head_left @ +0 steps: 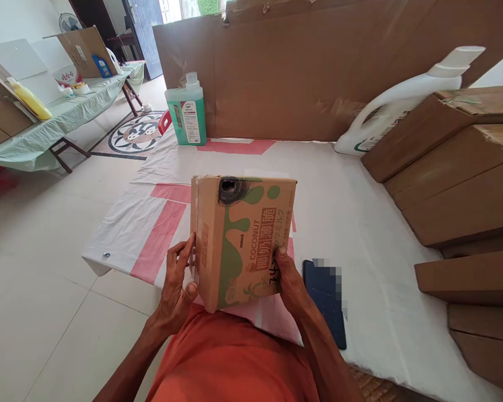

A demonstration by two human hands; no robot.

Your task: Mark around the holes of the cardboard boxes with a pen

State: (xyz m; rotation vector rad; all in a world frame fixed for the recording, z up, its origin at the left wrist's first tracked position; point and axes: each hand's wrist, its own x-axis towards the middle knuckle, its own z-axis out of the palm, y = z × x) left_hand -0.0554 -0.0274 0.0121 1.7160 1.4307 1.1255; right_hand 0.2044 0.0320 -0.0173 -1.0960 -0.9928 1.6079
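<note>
Between my two hands, a brown cardboard box (255,240) is held up in front of my body, over the near edge of the table. It carries green splash prints, the word COCONUT and a black-scribbled patch round a dark hole near its top. My right hand (291,279) grips the box's right side, thumb on the printed face and the other fingers hidden behind. At the left side, my left hand (178,282) presses its fingertips and thumb against the box edge. A dark blue phone-like case (324,307) lies on the table just right of my right hand.
Brown cartons (456,184) line the table's right side. A white jug (402,106) leans there, and a bottle of green liquid (187,114) stands at the back left. Behind rises a large cardboard panel (276,72). Another table (88,106) is at far left.
</note>
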